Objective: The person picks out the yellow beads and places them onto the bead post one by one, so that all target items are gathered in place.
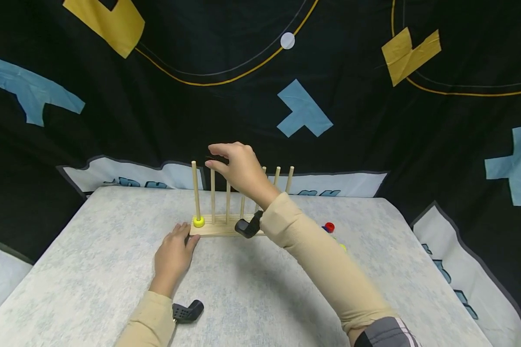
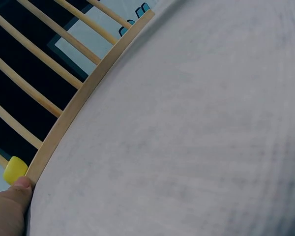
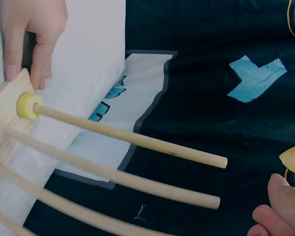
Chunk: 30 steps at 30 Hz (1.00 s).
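A wooden peg rack (image 1: 217,231) with several upright pegs stands toward the back of the table. One yellow ring (image 1: 198,221) sits at the bottom of its leftmost peg (image 1: 196,190). My left hand (image 1: 173,255) grips the left end of the base, thumb along the front edge and fingers round the side; the left wrist view shows the thumb (image 2: 22,189) close to the ring. Up near the peg tops, my right hand (image 1: 240,168) is raised with thumb and fingers curved apart, and nothing shows between them. In the right wrist view the right hand (image 3: 285,211) appears beyond the peg tips.
On the right of the table lie a red piece (image 1: 329,227), a dark blue one (image 1: 325,229) and a bit of yellow (image 1: 343,247), partly hidden by my right forearm. A black cloth (image 1: 226,120) with blue and yellow patches hangs behind the table.
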### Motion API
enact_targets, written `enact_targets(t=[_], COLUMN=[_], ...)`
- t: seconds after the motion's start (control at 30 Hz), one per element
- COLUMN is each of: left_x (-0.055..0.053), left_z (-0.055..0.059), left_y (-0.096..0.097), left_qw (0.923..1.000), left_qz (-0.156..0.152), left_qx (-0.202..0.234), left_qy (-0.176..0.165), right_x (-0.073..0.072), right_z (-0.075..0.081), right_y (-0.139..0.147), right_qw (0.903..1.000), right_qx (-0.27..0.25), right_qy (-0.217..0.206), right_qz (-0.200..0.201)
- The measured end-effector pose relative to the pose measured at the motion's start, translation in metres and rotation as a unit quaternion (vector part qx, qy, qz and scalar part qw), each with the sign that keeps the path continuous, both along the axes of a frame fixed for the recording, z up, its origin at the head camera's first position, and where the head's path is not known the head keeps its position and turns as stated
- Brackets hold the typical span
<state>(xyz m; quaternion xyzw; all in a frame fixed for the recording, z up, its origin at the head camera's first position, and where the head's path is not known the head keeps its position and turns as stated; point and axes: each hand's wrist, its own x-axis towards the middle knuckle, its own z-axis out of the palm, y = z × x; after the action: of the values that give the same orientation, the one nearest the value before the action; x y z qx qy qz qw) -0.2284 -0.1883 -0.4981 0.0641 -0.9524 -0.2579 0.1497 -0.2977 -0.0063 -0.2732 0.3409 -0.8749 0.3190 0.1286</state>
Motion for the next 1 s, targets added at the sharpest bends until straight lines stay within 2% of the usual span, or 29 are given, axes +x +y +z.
enact_targets(t=[0.27, 0.37, 0.53, 0.77, 1.0], left_x=[0.002, 0.002, 0.002, 0.002, 0.003], left_z=[-0.001, -0.001, -0.002, -0.003, -0.002], left_y=[0.000, 0.000, 0.001, 0.000, 0.000], left_qw=[1.0000, 1.0000, 0.9999, 0.9999, 0.9998], left_qz=[-0.003, -0.005, -0.009, -0.011, -0.011], left_qx=[0.003, 0.003, 0.004, 0.005, 0.008], left_qy=[0.001, 0.000, 0.003, -0.003, -0.013], right_x=[0.013, 0.018, 0.027, 0.035, 0.037], right_z=[-0.004, -0.005, -0.012, -0.031, -0.048], right_y=[0.030, 0.042, 0.069, 0.111, 0.149], right_qw=[0.9983, 0.9977, 0.9989, 0.9994, 0.9975], right_qx=[0.020, 0.024, 0.011, -0.031, -0.054], right_qy=[0.054, 0.063, 0.045, 0.006, -0.001], right_qz=[0.012, 0.012, 0.005, -0.016, -0.045])
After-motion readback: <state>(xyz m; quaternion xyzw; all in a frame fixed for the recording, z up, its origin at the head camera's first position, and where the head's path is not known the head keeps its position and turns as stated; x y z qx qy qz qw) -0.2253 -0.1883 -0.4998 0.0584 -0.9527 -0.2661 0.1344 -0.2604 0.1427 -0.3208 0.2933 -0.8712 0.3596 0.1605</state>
